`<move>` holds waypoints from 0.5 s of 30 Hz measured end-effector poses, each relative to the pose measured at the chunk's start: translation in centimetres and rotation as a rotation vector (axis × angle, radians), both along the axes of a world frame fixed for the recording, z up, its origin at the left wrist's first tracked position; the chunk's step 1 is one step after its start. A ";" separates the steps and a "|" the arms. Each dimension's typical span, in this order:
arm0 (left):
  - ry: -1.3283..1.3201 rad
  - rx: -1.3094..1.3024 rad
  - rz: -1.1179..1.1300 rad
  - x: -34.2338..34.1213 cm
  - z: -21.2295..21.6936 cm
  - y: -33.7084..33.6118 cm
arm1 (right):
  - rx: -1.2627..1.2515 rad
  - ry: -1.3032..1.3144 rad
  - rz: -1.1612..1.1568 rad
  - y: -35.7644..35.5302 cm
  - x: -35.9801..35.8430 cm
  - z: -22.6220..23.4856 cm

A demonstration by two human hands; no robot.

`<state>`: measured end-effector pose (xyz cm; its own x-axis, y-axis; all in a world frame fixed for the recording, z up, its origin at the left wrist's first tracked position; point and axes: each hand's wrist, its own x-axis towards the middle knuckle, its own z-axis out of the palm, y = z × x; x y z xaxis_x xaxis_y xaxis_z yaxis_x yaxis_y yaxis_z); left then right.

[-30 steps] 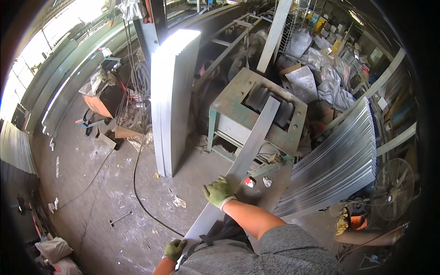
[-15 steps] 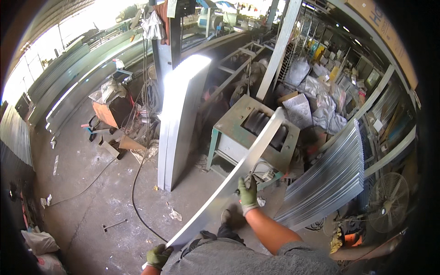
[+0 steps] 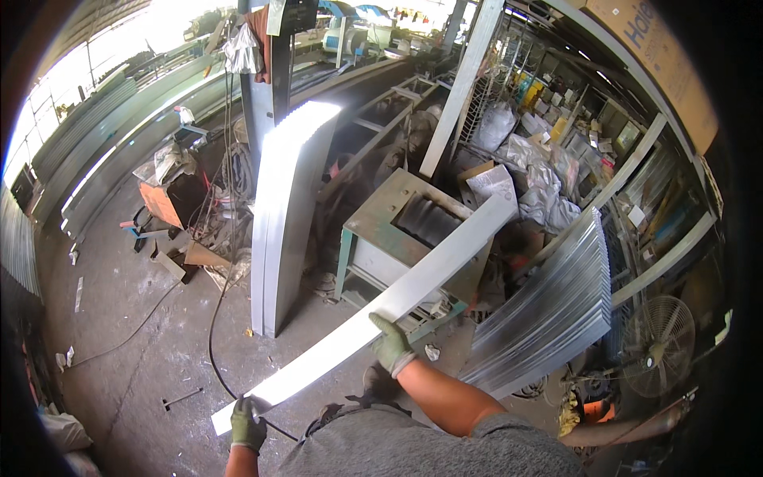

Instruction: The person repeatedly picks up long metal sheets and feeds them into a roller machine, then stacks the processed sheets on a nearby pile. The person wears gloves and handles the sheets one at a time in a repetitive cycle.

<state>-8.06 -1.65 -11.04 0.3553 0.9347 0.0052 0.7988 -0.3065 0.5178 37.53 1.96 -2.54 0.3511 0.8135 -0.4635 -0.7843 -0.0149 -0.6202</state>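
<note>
A long flat metal strip (image 3: 350, 338) slants across in front of me, its broad bright face turned upward. Its far end lies over or just above the green-grey metal machine stand (image 3: 381, 211); contact there cannot be made out. My left hand (image 3: 249, 425), in a green glove, grips the near end, fingers over the top face. With the matching glove, my right hand (image 3: 391, 346) holds the right edge around mid-length, thumb on top and the other fingers hidden beneath. Beyond the strip, a tall stack of similar metal strips (image 3: 290, 215) stands on edge.
A stack of corrugated metal sheets (image 3: 548, 310) leans at the right, beside a fan (image 3: 656, 342). A black cable (image 3: 213, 342) curves over the floor (image 3: 135, 350). Silver bags (image 3: 540, 179) are heaped behind the machine stand. A small T-shaped metal piece (image 3: 183, 397) lies on the floor at left.
The strip has rolled from nearly edge-on to showing its broad face. Its near end and my left hand have shifted left and up. My right hand has moved left in view, still holding.
</note>
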 end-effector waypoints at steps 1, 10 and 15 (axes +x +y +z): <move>0.028 -0.113 -0.103 1.7 1.1 1.4 | 0.033 -0.002 0.017 -0.5 -0.6 -0.2; -0.466 0.188 -0.358 30.3 19.9 11.9 | 0.214 -0.195 0.432 1.1 -2.3 -3.6; -0.282 0.066 -0.200 36.4 24.7 16.5 | 0.247 -0.675 0.665 2.9 -0.7 -2.6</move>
<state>28.31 14.88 13.61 0.5075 0.8411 0.1873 0.5480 -0.4828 0.6831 36.80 4.88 -5.16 -0.0857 0.9887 -0.1233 -0.1417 -0.1346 -0.9807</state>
